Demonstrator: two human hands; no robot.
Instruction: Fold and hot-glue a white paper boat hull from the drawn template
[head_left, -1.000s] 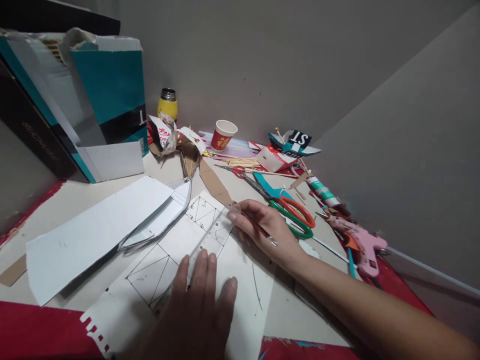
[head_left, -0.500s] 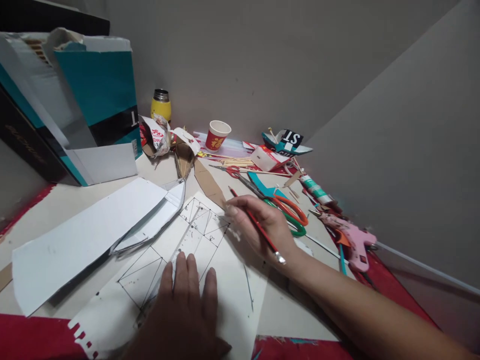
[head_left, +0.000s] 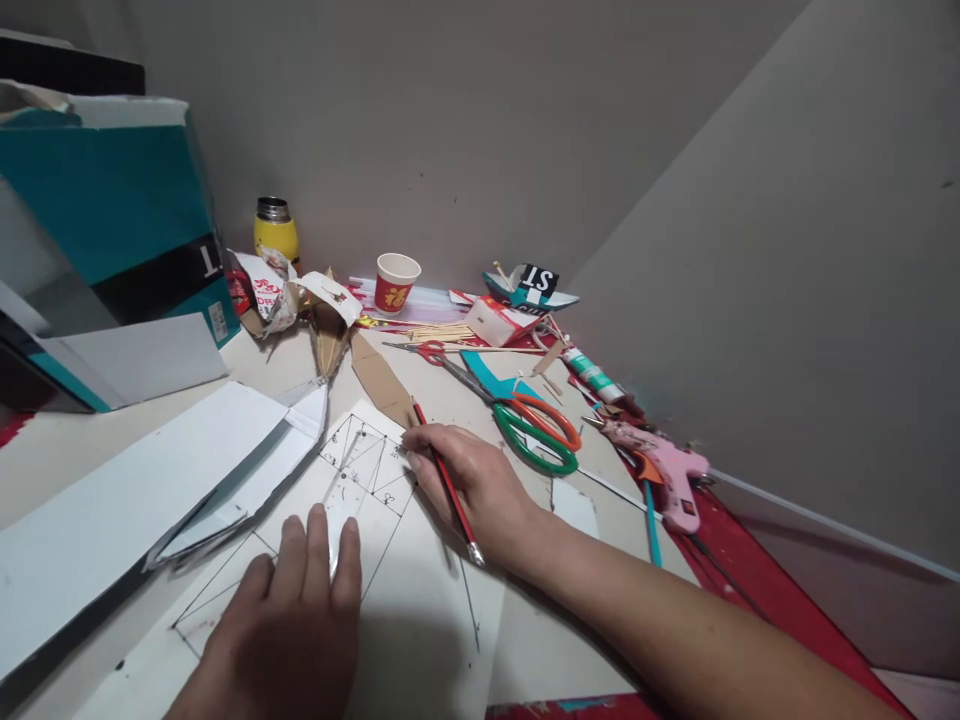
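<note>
A large sheet of paper (head_left: 420, 620) bears ruled black lines, boxes with diagonals and small handwritten marks. My left hand (head_left: 296, 600) lies flat on it, fingers spread, over what looks like a clear ruler strip running up the drawing. At the sheet's upper right edge, my right hand (head_left: 472, 490) grips a red and black pencil (head_left: 455, 497), its eraser end toward me and its point angled up and away. The thumb and forefinger meet near the paper's corner; whether they touch it I cannot tell. A brown cardboard piece (head_left: 379, 380) lies just beyond the sheet.
Scissors with green and orange handles (head_left: 536, 430) lie beyond my right hand, with a pink glue gun (head_left: 667, 465) farther right. Folded white card (head_left: 142, 500) and a teal box (head_left: 112, 210) fill the left. A paper cup (head_left: 396, 283) and a yellow bottle (head_left: 276, 235) stand behind.
The view has shifted, so most things sit farther left. My left hand has moved down slightly on the sheet, its fingers more spread. My right hand still holds the pencil near the paper's upper edge.
</note>
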